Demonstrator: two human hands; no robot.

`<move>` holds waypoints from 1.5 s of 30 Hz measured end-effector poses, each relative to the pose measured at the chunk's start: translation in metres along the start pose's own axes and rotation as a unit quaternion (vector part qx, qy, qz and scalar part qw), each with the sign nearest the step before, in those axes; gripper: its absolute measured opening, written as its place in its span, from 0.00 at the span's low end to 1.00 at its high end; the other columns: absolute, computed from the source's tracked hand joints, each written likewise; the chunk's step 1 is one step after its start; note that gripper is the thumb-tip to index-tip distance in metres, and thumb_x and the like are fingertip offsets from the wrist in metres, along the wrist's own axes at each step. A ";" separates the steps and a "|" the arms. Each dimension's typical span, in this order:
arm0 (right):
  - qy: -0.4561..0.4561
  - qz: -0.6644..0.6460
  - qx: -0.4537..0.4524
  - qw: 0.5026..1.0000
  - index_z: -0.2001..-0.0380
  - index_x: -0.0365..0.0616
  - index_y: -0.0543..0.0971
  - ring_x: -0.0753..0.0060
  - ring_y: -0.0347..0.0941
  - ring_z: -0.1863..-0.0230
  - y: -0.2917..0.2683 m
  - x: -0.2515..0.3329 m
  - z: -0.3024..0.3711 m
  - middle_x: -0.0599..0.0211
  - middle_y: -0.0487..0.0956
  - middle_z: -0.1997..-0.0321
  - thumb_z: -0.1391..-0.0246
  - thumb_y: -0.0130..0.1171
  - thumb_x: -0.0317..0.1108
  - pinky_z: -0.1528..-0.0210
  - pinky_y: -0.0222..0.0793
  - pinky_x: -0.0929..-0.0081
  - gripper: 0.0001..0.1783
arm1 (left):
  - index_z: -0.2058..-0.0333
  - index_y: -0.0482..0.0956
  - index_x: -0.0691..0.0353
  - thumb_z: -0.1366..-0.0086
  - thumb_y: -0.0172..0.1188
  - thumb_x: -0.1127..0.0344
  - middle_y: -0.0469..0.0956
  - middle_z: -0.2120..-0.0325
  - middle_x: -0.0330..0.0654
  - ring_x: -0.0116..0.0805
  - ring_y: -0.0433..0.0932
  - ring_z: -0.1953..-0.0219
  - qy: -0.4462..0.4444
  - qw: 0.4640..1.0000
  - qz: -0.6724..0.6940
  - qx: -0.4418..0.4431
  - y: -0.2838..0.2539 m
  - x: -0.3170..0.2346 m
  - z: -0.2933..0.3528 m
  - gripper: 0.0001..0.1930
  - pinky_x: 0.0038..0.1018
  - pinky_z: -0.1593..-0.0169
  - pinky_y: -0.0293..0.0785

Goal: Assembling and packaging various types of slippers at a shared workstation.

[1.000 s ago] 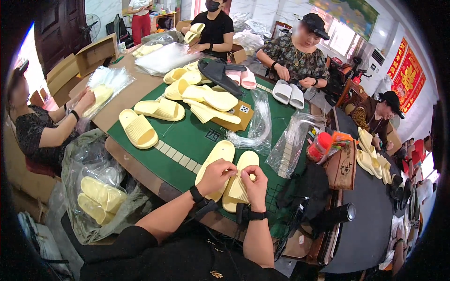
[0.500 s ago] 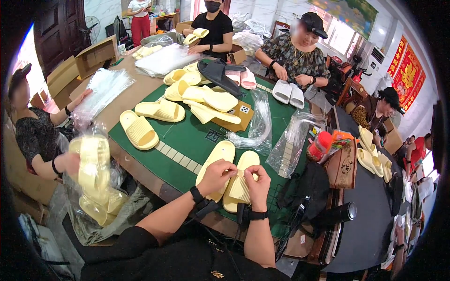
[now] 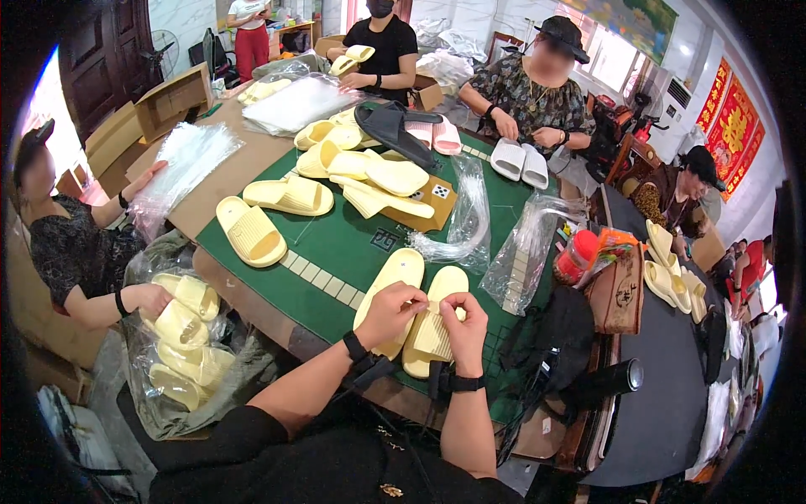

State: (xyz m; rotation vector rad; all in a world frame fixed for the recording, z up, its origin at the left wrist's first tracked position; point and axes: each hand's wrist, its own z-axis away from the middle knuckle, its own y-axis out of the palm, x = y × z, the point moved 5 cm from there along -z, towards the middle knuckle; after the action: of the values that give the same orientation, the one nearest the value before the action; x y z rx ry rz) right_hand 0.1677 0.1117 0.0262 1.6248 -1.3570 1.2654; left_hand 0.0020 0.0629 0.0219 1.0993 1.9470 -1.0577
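Two pale yellow slide slippers lie side by side on the green table in front of me, soles up. My left hand rests on the left slipper and pinches at the strap area between the two. My right hand grips the right slipper at its ribbed middle. Both wrists wear black bands. What my fingertips pinch is too small to tell.
More yellow slippers and a dark one lie across the table, with clear plastic bags to my right. A person at left holds a bag of slippers. Other people sit around the far side and the right.
The person at left has lowered the bag of yellow slippers from table height down beside the table. My hands stay on the pair with small finger movement.
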 end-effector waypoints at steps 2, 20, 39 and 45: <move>-0.010 -0.006 -0.012 1.000 0.67 0.36 0.79 0.82 0.71 0.65 -0.003 -0.003 -0.001 0.73 0.78 0.71 0.43 0.64 0.25 0.58 0.69 0.79 0.04 | 0.64 0.83 0.63 0.39 0.66 0.72 0.79 0.69 0.43 0.36 0.80 0.68 0.001 1.000 0.002 -0.002 0.000 0.000 0.000 0.05 0.28 0.66 0.80; 0.004 -0.029 -0.021 0.999 0.67 0.36 0.80 0.82 0.70 0.66 -0.001 0.000 -0.001 0.74 0.78 0.71 0.43 0.64 0.24 0.58 0.68 0.80 0.03 | 0.63 0.83 0.63 0.37 0.64 0.73 0.80 0.67 0.42 0.34 0.79 0.65 0.013 1.000 -0.015 0.011 -0.001 0.001 0.001 0.04 0.27 0.64 0.81; -0.027 -0.114 -0.147 0.982 0.65 0.38 0.78 0.79 0.72 0.65 -0.021 0.002 -0.006 0.71 0.78 0.68 0.38 0.59 0.25 0.57 0.69 0.79 0.02 | 0.55 0.82 0.58 0.38 0.65 0.60 0.80 0.54 0.45 0.49 0.74 0.48 0.122 0.973 -0.197 0.019 0.008 -0.021 -0.004 0.15 0.41 0.44 0.72; -0.023 -0.141 -0.229 0.963 0.65 0.40 0.77 0.79 0.70 0.68 -0.062 -0.020 -0.011 0.71 0.76 0.71 0.34 0.56 0.29 0.61 0.66 0.79 0.05 | 0.72 0.81 0.62 0.45 0.64 0.37 0.77 0.70 0.43 0.46 0.73 0.57 0.193 0.928 -0.290 0.128 0.026 -0.029 0.003 0.28 0.38 0.53 0.74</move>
State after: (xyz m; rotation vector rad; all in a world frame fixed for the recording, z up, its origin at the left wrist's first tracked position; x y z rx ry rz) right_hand 0.2253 0.1431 0.0168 1.4573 -1.2734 0.6861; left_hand 0.0380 0.0580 0.0357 0.9288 2.6060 -1.5310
